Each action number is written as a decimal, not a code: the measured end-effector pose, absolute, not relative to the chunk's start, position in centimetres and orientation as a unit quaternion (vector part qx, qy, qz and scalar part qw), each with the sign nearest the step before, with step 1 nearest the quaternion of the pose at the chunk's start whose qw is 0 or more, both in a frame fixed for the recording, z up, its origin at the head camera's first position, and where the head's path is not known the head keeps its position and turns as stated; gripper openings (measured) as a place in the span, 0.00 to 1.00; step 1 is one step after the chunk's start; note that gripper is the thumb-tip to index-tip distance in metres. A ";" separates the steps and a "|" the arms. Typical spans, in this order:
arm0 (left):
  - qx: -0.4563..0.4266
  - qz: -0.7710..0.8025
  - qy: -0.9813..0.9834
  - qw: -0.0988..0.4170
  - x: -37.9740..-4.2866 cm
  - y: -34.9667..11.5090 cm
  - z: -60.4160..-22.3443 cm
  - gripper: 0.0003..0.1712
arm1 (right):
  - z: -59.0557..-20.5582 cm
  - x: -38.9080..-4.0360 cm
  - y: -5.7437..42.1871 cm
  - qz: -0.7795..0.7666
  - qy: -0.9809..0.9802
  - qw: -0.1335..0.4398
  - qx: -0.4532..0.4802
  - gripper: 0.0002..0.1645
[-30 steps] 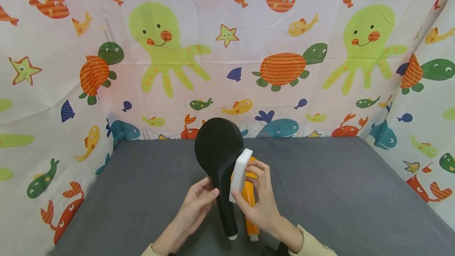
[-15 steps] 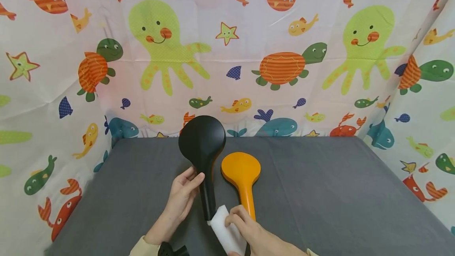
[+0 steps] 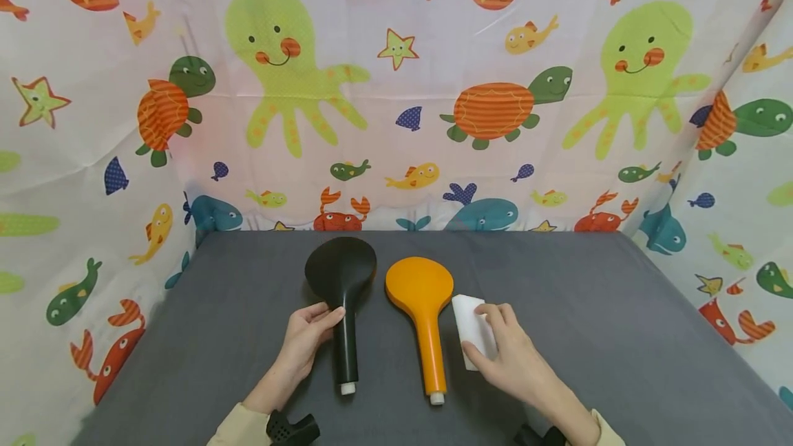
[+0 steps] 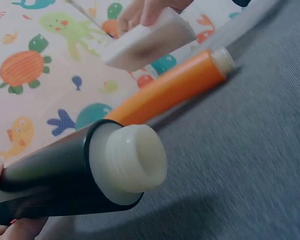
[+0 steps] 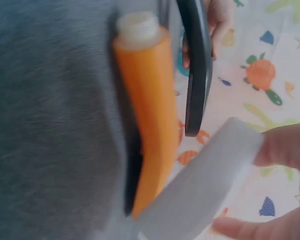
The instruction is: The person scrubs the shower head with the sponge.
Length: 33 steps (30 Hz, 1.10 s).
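Observation:
My left hand grips the neck of a black handheld shower head, thumb on top. Its handle points toward me and ends in a white threaded connector. Beside it, on the right, an orange shower head lies on the grey cloth, its white connector also toward me. Right of that one, my right hand pinches a white sponge block between thumb and fingers. A dark smudge marks the sponge in the left wrist view. The sponge and the black shower head are apart.
Grey cloth covers the table. A white curtain printed with sea animals stands behind and along both sides. Dark straps with black devices sit at the wrists, next to pale sleeves.
The sponge went from the black shower head's neck down to its handle end, then across to the right of the orange one. The black shower head came left and lower, nearer the cloth.

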State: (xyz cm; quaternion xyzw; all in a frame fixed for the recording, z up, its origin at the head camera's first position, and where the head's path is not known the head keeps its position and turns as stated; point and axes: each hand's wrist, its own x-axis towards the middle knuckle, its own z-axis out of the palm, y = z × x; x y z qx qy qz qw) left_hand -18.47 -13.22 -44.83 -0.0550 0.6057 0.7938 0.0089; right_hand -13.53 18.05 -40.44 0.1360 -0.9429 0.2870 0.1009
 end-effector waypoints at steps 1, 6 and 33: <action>-0.060 0.789 0.612 0.012 -18.4 -13.3 -45.0 0.09 | -40.7 -13.5 18.1 0.276 -0.948 0.095 0.126 0.27; -0.073 0.772 0.630 0.026 -18.1 -13.3 -45.8 0.11 | -41.7 -12.9 18.1 0.233 -0.964 0.066 0.109 0.27; -0.069 0.644 0.760 0.061 -17.2 -14.1 -45.8 0.42 | -42.7 -12.2 17.2 0.117 -0.982 0.071 0.127 0.32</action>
